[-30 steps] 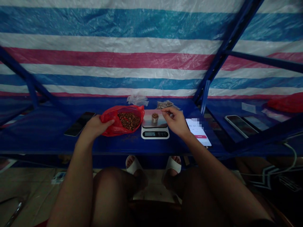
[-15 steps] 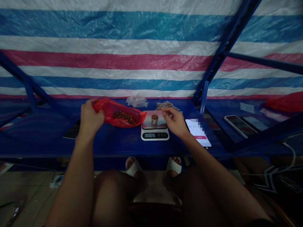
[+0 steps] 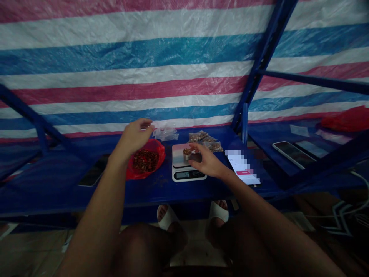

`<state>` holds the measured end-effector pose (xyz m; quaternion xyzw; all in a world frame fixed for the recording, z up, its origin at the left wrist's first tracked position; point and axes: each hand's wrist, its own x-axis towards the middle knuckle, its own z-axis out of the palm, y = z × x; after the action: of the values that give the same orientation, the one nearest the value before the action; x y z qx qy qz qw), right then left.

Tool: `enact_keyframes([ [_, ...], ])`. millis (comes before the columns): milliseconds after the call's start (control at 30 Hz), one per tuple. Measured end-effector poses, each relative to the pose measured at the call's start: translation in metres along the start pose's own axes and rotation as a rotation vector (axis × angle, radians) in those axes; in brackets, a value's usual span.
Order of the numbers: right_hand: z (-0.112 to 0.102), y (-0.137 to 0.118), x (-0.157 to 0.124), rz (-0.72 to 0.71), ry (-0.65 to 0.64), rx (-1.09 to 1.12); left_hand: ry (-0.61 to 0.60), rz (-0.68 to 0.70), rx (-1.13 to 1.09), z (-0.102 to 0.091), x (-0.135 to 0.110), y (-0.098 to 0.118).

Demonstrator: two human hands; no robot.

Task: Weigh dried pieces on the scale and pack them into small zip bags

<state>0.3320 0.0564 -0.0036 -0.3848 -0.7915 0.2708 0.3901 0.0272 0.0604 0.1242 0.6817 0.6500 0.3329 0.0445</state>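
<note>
The blue desk (image 3: 161, 194) has its front edge just below the scale (image 3: 189, 176), and a strip of desk parts it from the open red bag (image 3: 160, 152). Above that bag, the left hand (image 3: 134, 136) has its fingertips by the clear bags (image 3: 165, 133), its grip bent, whether pinching plastic I cannot tell. Nearer, the right hand (image 3: 209, 161) curves a parted grip, contact unclear, around the right side of the filled cup (image 3: 187, 154), upright on the scale.

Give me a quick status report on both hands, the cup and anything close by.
Left hand by clear plastic bags, contact unclear. Right hand at filled cup on scale, grip unclear. Filled packets just beyond right hand.
</note>
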Motion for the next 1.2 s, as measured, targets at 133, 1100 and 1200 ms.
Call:
enact_keyframes([
  [133,0.005,-0.005,0.003,0.033,0.036,-0.042,-0.21,-0.06,0.141,0.051,0.061,-0.008],
  [1100,-0.009,-0.009,0.003,-0.039,0.258,-0.082,-0.155,0.187,-0.666,0.077,-0.05,0.028],
  [1200,-0.013,-0.008,0.0,-0.066,0.249,-0.068,-0.214,0.201,-0.671,0.087,-0.066,0.018],
])
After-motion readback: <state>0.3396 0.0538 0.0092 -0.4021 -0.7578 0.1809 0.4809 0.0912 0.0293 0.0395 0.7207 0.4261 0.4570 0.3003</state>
